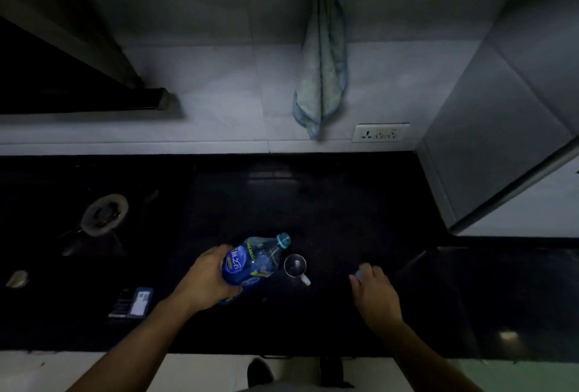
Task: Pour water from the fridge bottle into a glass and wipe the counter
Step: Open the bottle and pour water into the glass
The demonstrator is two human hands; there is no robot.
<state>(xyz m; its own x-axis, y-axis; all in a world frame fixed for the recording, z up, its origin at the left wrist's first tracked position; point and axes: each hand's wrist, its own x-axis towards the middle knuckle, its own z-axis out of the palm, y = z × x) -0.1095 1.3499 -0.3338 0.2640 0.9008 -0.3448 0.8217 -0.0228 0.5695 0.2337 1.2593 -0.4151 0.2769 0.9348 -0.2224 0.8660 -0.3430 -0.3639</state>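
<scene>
Bare forearms (134, 338), uncovered as far as the lower edge shows. Left hand (208, 278) and right hand (374, 291) bare as well. Between the arms, low down, two dark shapes (260, 373), possibly footwear; too dim to tell more.

Bottle label: the clear plastic bottle with a blue wrap (247, 263) shows big white Chinese characters, too blurred to read.
Yellow-green strip: small print on that same wrap, unreadable.
Counter packet: the flat blue-and-white packet (139, 297) has print that is too small to read.
Readable text: none.
</scene>
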